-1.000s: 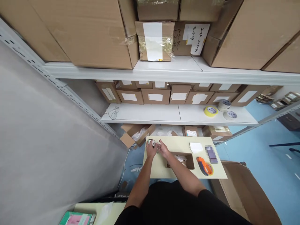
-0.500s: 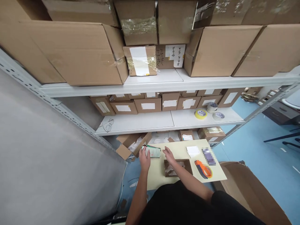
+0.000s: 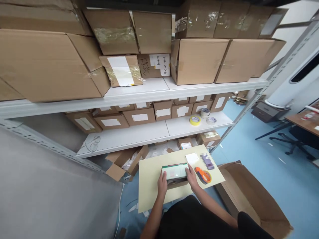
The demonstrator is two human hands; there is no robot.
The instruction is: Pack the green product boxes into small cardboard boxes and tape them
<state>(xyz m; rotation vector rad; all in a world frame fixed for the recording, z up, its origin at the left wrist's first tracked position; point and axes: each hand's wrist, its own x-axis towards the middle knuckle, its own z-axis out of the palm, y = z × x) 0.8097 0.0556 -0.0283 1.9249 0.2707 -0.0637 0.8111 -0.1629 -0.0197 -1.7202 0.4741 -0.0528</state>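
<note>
The person's two bare hands hold one pale green box (image 3: 175, 171) between them, one at each short end. The left hand (image 3: 162, 183) grasps the left end: its thumb lies on the upper face near the corner, and the other fingers go around the far left side, where they are partly hidden. The right hand (image 3: 191, 176) grasps the right end in a similar way, with the thumb on the upper face. How strongly the hands press, I cannot tell.

Both forearms reach forward from the near side. The left forearm (image 3: 154, 209) goes up rather steeply, and the right forearm (image 3: 211, 202) comes slantwise from the near right, so the two come closer together toward the box. The wrists look almost straight.

The pale green box is above the middle part of the cream table (image 3: 149, 179), with its long side running from left to right. Directly under it in the view is a small cardboard box (image 3: 177, 185), of which only the near part is visible; whether the two touch, I cannot tell. To the right of the right hand lies an orange tape dispenser (image 3: 202, 175), near but apart. White paper (image 3: 191, 158) lies farther, behind the right hand.
</note>
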